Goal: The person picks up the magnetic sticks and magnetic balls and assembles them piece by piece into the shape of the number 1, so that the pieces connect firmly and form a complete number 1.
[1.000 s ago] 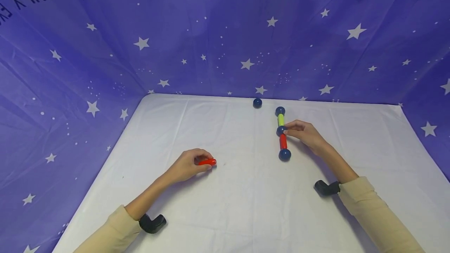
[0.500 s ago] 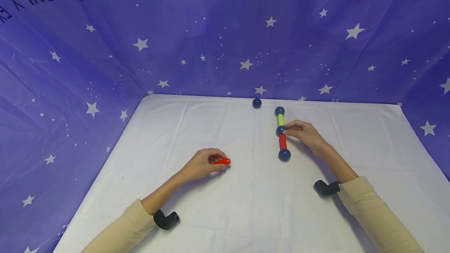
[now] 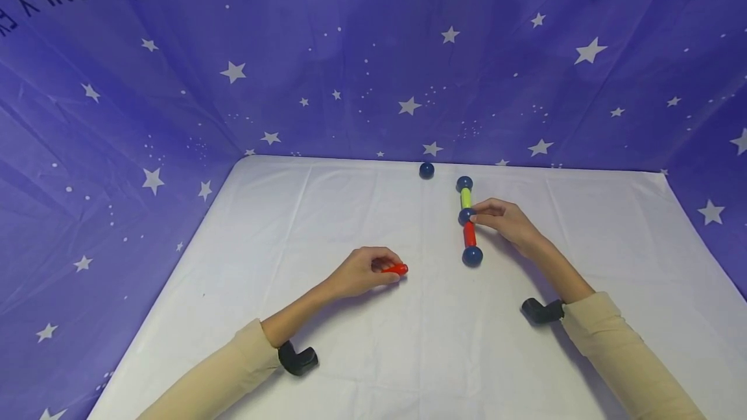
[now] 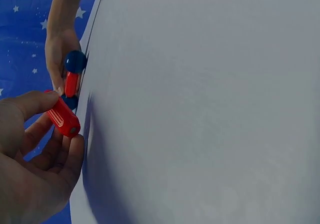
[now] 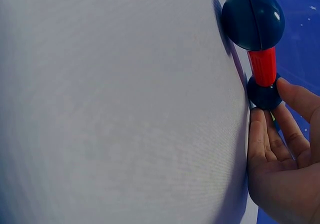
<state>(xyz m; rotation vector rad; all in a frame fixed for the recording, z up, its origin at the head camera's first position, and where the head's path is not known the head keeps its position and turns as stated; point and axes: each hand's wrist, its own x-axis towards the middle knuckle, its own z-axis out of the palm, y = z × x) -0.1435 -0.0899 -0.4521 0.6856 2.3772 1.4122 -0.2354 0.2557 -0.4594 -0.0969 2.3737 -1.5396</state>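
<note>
In the head view my left hand [image 3: 363,272] pinches a loose red rod [image 4: 64,116] between thumb and fingers, its free end pointing right. My right hand [image 3: 506,224] grips the middle blue ball [image 3: 466,216] of a straight chain from its right side. The chain runs away from me: a near blue ball [image 3: 473,256], a red rod [image 3: 469,235], the gripped ball, a yellow-green rod [image 3: 465,198] and a far blue ball [image 3: 464,183]. In the right wrist view the near ball and red rod show large, while the yellow-green rod is mostly hidden behind the fingers.
A single blue ball [image 3: 426,170] lies at the back edge of the white-covered table [image 3: 327,199], left of the chain. Purple starred cloth [image 3: 350,50] hangs behind and at the sides. Each wrist carries a black camera mount, such as the right mount [image 3: 541,312].
My left hand has moved steadily right with the red rod, closer to the chain. The right hand and the chain stay in place.
</note>
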